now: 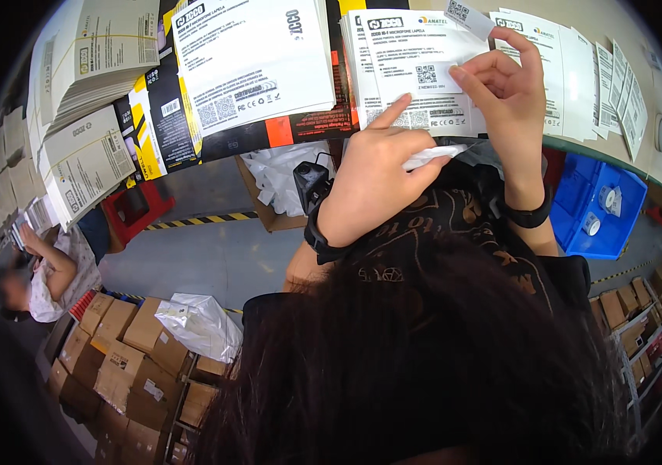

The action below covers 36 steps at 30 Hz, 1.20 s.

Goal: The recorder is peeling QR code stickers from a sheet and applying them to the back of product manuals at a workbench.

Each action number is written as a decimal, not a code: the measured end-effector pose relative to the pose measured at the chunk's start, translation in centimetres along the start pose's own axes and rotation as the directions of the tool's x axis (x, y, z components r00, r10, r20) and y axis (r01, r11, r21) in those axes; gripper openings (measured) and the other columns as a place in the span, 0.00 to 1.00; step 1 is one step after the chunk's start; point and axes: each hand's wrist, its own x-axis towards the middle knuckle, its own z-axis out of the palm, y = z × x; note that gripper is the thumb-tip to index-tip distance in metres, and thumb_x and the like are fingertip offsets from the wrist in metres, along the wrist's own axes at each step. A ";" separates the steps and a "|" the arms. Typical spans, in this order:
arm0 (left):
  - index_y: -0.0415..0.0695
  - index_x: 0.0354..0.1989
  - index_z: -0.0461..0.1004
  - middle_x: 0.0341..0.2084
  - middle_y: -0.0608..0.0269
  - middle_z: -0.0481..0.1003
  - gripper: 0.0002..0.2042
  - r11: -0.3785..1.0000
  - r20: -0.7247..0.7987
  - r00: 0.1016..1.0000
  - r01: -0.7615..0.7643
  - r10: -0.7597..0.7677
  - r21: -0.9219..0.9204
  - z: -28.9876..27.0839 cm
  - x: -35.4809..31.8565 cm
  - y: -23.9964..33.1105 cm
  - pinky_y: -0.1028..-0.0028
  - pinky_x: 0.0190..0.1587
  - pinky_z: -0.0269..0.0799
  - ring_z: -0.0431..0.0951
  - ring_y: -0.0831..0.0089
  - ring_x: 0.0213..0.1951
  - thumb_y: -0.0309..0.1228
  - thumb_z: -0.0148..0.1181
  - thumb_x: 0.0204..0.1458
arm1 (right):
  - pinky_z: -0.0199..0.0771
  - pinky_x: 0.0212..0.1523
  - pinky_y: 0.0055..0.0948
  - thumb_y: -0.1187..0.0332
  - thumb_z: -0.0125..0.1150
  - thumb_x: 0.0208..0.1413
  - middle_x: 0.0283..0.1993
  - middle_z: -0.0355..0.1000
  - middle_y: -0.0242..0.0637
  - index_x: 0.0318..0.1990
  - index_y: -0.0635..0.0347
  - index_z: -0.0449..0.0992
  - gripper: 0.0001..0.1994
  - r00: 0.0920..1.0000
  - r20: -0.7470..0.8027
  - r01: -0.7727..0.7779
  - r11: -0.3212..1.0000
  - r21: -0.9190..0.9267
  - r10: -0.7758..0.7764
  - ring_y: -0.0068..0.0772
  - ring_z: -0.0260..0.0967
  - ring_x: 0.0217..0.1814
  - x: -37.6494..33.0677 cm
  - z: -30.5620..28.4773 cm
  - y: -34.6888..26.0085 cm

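A stack of white printed cards point(393, 62) lies on the table in front of me. A small QR-code sticker point(427, 76) lies on the top card. My right hand point(505, 89) is over the card's right side, its thumb close to that sticker. Another small QR-code sticker point(466, 17) is at the tip of a raised finger of this hand. My left hand point(377, 178) rests at the card's lower edge with its index finger stretched onto the card. A folded white strip point(428, 157) is gripped by its thumb and curled fingers.
More printed card stacks lie left point(257, 66) and right point(536, 66), with banded bundles point(114, 46) at far left. Below the table edge are a carton of white scraps point(276, 178), a red stool point(141, 209) and a blue bin point(598, 205). Another person point(63, 267) works at left.
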 end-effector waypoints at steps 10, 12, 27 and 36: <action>0.36 0.18 0.72 0.11 0.57 0.69 0.05 0.999 -0.036 0.998 -0.041 0.042 0.014 0.3 0.0 0.0 0.63 0.58 0.58 0.70 0.61 0.16 0.23 0.60 0.38 | 0.60 0.23 0.13 0.77 0.62 0.45 0.37 0.66 0.29 0.51 0.62 0.60 0.24 0.986 -0.059 0.103 0.851 -0.516 -0.155 0.13 0.58 0.23 -0.2 1.3 -0.2; 0.36 0.18 0.72 0.11 0.58 0.70 0.04 0.998 0.001 0.999 -0.049 0.049 0.032 0.2 -0.1 0.1 0.63 0.58 0.57 0.70 0.61 0.17 0.23 0.60 0.38 | 0.59 0.22 0.14 0.76 0.62 0.45 0.40 0.65 0.28 0.52 0.61 0.60 0.25 0.988 -0.097 0.055 0.865 -0.499 -0.119 0.14 0.55 0.21 0.1 1.1 -0.2; 0.40 0.21 0.71 0.14 0.60 0.71 0.04 0.949 0.144 0.985 -0.130 0.092 0.287 0.2 -0.8 0.5 0.58 0.63 0.42 0.72 0.64 0.20 0.24 0.60 0.39 | 0.67 0.36 0.17 0.77 0.57 0.48 0.37 0.72 0.35 0.54 0.62 0.62 0.24 0.991 -0.069 0.090 0.948 -0.306 -0.116 0.19 0.69 0.35 -1.5 -3.2 -1.8; 0.40 0.19 0.70 0.14 0.61 0.70 0.05 0.947 0.181 0.970 -0.207 0.165 0.246 0.4 -0.5 1.3 0.55 0.63 0.42 0.72 0.64 0.20 0.23 0.61 0.37 | 0.69 0.40 0.18 0.80 0.58 0.44 0.37 0.72 0.38 0.59 0.68 0.52 0.32 1.000 0.005 -0.030 0.999 0.040 0.030 0.26 0.70 0.39 -0.1 -6.6 -0.1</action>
